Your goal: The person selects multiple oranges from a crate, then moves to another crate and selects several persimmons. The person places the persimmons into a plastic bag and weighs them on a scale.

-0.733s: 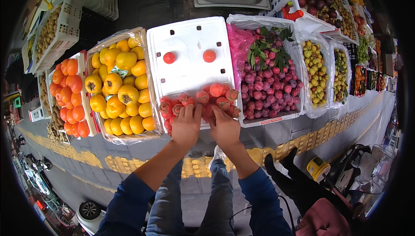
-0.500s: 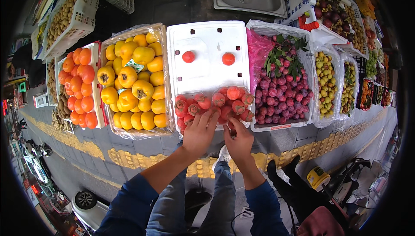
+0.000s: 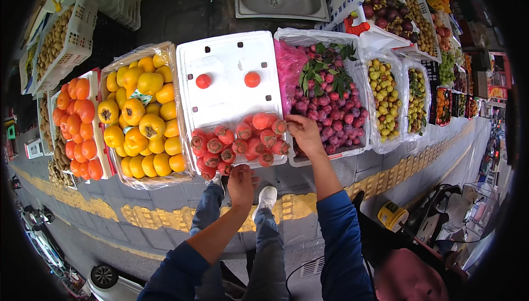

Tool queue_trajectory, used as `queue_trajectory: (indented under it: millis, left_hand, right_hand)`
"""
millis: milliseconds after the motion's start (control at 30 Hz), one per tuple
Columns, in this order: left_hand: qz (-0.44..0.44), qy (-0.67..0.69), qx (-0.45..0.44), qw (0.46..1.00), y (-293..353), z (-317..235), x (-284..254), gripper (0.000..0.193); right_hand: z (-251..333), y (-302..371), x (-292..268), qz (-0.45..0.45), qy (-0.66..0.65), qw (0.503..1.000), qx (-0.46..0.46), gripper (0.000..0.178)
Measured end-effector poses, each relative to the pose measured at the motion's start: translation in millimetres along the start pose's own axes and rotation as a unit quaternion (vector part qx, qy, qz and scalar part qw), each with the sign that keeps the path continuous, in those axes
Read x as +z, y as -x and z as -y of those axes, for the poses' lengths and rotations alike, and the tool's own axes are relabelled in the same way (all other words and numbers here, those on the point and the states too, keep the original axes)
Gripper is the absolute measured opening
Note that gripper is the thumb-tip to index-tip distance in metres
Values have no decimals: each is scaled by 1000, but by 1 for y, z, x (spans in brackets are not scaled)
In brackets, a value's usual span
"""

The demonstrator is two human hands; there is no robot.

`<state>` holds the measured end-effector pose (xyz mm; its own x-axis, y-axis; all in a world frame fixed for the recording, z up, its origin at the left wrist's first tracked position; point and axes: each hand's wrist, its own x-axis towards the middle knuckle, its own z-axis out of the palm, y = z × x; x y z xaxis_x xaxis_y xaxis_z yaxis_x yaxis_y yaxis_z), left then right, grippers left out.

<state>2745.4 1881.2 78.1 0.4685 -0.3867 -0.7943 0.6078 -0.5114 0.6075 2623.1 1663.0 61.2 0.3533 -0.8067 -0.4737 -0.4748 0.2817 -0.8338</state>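
Small red persimmons [image 3: 227, 137] with brown, leafy tops are heaped in clear plastic trays along the front of a white foam box lid [image 3: 226, 100]. My right hand [image 3: 305, 134] is at the pile's right edge, its fingertips closed on an end persimmon [image 3: 279, 127]. By the pile's front edge, my left hand [image 3: 241, 186] has loosely curled fingers, partly apart, with nothing visible in them. Its fingertips are close to the lowest fruits; whether they touch is unclear. Two single red persimmons, a left one [image 3: 203, 81] and a right one [image 3: 252, 79], sit farther back on the lid.
Left of the lid stands a box of large yellow persimmons [image 3: 151, 127], then a box of orange-red fruit [image 3: 78, 125]. On the right are a crate of dark red plums [image 3: 334, 119] and boxes of green-brown jujubes [image 3: 384, 102]. Behind is a metal sink [image 3: 281, 6].
Both hands have parted from the middle of the pile: the right outward to its right edge, the left down to its front edge. The whole view has shifted, moving the stall leftward.
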Motion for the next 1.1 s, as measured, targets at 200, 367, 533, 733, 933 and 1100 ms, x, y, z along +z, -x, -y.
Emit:
queue_trajectory:
  millis: [200,367,533,733,933,1100]
  left_hand:
    - [-83,25,16,996,-2,18,24,27]
    - [-31,-60,-54,996,17,8,2,27]
    - [-116,-247,297,915,25,-50,-75,12]
    - [-12,-505,486,713,-46,-136,-119,52]
    - [151,-570,459,665,-76,-174,-124,52]
    - [122,-496,405,759,-79,-167,-131,43]
  right_hand:
    - [39,-49,-11,188,70,979,43,30]
    - [46,-61,-7,186,54,980,50,29]
    - [41,6,1,-127,-115,984,-46,21]
    - [56,86,57,-82,-101,984,-120,16]
    - [81,75,92,-33,-28,988,-148,17]
    - [95,64,101,-64,51,976,-201,18]
